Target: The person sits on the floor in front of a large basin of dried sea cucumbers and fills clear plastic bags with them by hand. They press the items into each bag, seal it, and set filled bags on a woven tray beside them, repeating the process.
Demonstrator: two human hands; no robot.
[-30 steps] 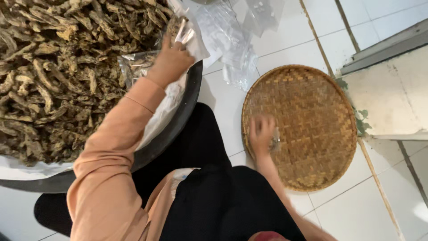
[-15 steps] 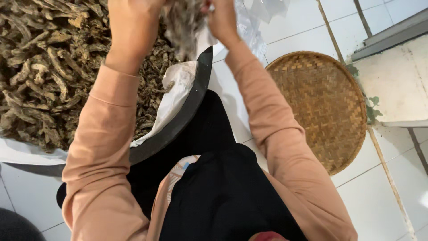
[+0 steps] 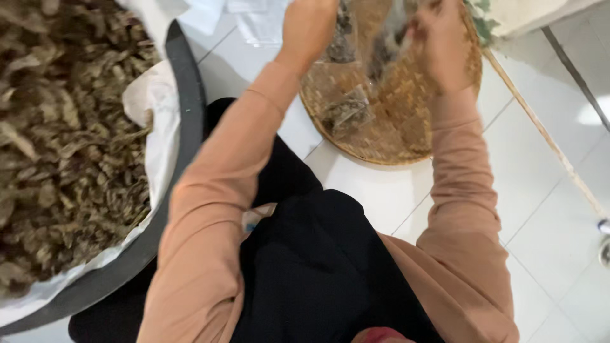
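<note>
Both hands are raised at the top of the view, above the round woven bamboo tray that lies flat on the white tiled floor. The left hand is closed around the left edge of a clear plastic bag holding dark dried pieces. The right hand is closed on the right side of the same bag, fingers curled toward the left hand. The bag hangs between the two grips and is blurred; its lower end cannot be made out clearly.

Directly below the grips, a small pile of dark dried pieces rests on the tray surface, left of the tray centre. Whether this pile is loose or in a wrapper cannot be told.

Well to the left of the left-hand grip stands a large black round basin, lined with white cloth and heaped with brown dried strips. The lining folds over the basin rim.

Both forearms wear salmon-pink sleeves. A black garment covers the lap, below and between the arms.

Right of the right-hand grip, a thin pale wooden stick runs diagonally across the floor, just beside the tray rim.
</note>
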